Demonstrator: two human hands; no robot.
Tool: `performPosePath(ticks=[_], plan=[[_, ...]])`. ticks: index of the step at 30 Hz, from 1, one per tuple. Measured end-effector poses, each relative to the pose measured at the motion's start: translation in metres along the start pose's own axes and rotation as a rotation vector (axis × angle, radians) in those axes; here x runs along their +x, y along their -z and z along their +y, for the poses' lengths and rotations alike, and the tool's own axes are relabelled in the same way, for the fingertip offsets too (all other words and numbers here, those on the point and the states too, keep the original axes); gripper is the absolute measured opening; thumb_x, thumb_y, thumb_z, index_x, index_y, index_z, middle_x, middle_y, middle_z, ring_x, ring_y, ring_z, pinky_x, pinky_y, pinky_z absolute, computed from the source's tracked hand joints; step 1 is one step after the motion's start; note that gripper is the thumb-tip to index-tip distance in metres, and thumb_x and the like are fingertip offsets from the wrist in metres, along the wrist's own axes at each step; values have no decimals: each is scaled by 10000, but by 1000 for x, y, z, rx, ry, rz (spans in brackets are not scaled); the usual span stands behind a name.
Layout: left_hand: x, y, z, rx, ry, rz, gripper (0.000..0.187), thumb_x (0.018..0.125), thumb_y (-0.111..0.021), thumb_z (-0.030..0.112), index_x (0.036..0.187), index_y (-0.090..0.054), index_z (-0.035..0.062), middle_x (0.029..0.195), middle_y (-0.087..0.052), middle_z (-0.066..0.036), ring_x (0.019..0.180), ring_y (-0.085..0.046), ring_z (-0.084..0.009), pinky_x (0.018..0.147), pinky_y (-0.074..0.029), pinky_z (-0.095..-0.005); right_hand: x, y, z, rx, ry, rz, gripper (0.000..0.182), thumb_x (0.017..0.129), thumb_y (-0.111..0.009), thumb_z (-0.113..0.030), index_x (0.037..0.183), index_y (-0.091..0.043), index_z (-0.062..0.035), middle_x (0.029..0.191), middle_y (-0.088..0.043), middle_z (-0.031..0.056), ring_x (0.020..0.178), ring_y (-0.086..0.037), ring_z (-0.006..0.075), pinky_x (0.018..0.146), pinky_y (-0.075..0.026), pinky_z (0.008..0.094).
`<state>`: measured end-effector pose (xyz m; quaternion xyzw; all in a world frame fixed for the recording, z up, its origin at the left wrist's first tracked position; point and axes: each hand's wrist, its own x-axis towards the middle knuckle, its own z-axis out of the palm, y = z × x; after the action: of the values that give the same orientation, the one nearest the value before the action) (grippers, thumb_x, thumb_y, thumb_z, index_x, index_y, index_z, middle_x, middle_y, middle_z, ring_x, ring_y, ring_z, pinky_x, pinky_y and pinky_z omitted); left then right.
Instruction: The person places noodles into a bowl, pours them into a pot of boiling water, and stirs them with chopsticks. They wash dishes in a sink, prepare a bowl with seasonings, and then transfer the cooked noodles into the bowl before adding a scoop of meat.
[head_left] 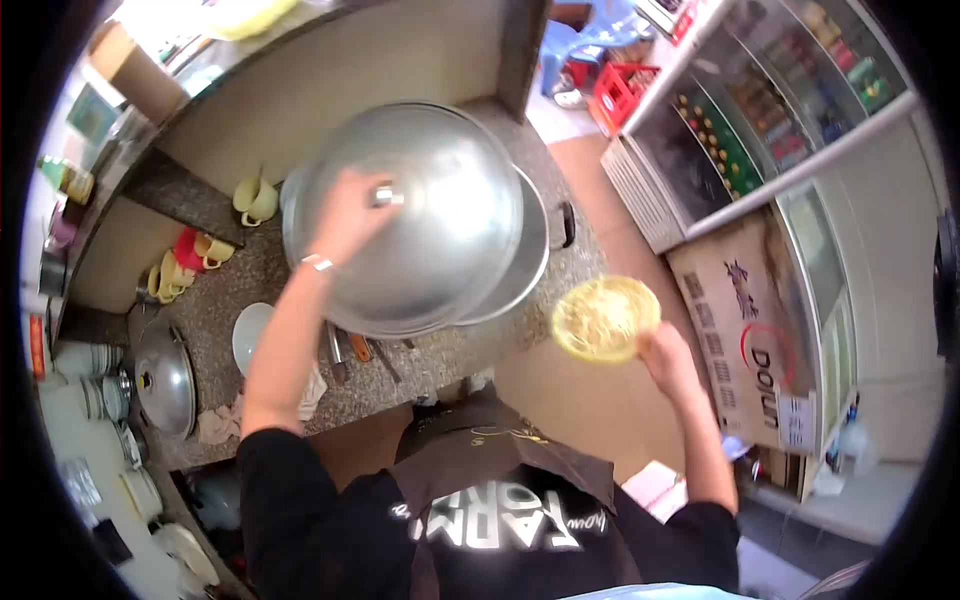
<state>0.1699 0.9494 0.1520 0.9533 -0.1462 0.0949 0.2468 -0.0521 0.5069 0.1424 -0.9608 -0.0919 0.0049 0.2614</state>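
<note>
My left hand (pixel 350 215) is closed at the knob of a large, shiny metal pot lid (pixel 440 240). The lid sits shifted to the left over a wide metal pot (pixel 535 255), whose right rim and black side handle show. Part of the pot's inside is visible as a crescent; what it contains cannot be made out. Out to the right, over the floor, my right hand (pixel 668 358) grips the edge of a yellow round basket (pixel 570 345). Pale, thin strands (pixel 605 312), like noodles or sprouts, fill it.
On the stone counter (pixel 480 350) lie a white bowl (pixel 250 335), utensils (pixel 362 350), a cloth (pixel 220 424) and a smaller lid (pixel 165 385). Yellow cups (pixel 256 200) stand behind. Stacked dishes (pixel 100 390) are at left; a drinks fridge (pixel 690 215) and cardboard box (pixel 735 330) at right.
</note>
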Motion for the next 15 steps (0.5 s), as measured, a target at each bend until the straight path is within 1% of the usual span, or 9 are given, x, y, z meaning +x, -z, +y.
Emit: performPosePath(ticks=[1,2,4,7,8,9,11,12,15], plan=[[-13,24,-11,46,32,7,358,678,-671,197,1025,-645,114,850,-521,-140,801,-532,-286,723,-440,-366,22,-1,1,-37,44,-55,133,751,-607,-88,861,-546,-46,823,-542,148,820,-526,339,704,-434,418],[-28,51,-11,65,119,-19,360,680,-671,201,1023,-643,94,880,-532,-160,826,-551,-302,751,-451,-363,48,-2,-4,-38,77,-116,121,762,-609,-127,841,-554,-55,803,-538,146,803,-519,339,693,-430,418],[-65,80,-38,38,194,45,368,686,-676,186,1038,-639,87,846,-523,-138,774,-550,-269,718,-452,-333,107,-9,-20,-83,113,-242,179,785,-595,-221,826,-576,-48,804,-586,174,804,-555,358,698,-442,436],[-121,120,-61,114,283,109,361,696,-677,166,1042,-636,75,825,-513,-106,736,-541,-235,701,-450,-313,187,-23,-56,-187,201,-436,208,776,-609,-252,842,-591,-55,804,-611,175,819,-581,358,713,-452,440],[-142,130,-71,182,325,110,363,700,-674,159,1049,-632,70,825,-512,-99,735,-539,-228,701,-448,-311,202,-31,-65,-243,255,-513,217,772,-615,-263,851,-599,-62,806,-616,169,829,-585,355,720,-455,438],[-163,137,-81,182,339,115,363,700,-674,159,1049,-632,70,825,-512,-99,735,-539,-228,701,-448,-311,208,-39,-68,-247,267,-522,217,772,-615,-263,851,-599,-62,806,-616,169,829,-585,355,720,-455,438],[-200,154,-101,294,436,151,358,702,-666,155,1041,-618,51,841,-520,-97,742,-541,-225,699,-448,-312,221,-54,-76,-483,317,-751,239,767,-620,-279,887,-616,-73,807,-619,159,838,-584,344,725,-456,433],[-217,161,-111,292,451,168,358,702,-666,155,1041,-618,51,841,-520,-97,742,-541,-225,699,-448,-312,226,-52,-83,-499,335,-750,239,767,-620,-279,887,-616,-73,807,-619,159,838,-584,344,725,-456,433],[-275,185,-136,262,528,228,337,700,-656,144,1014,-601,36,854,-531,-107,754,-547,-234,695,-447,-318,228,-26,-115,-419,302,-570,245,763,-626,-265,911,-627,-70,813,-630,143,835,-591,325,732,-459,416]])
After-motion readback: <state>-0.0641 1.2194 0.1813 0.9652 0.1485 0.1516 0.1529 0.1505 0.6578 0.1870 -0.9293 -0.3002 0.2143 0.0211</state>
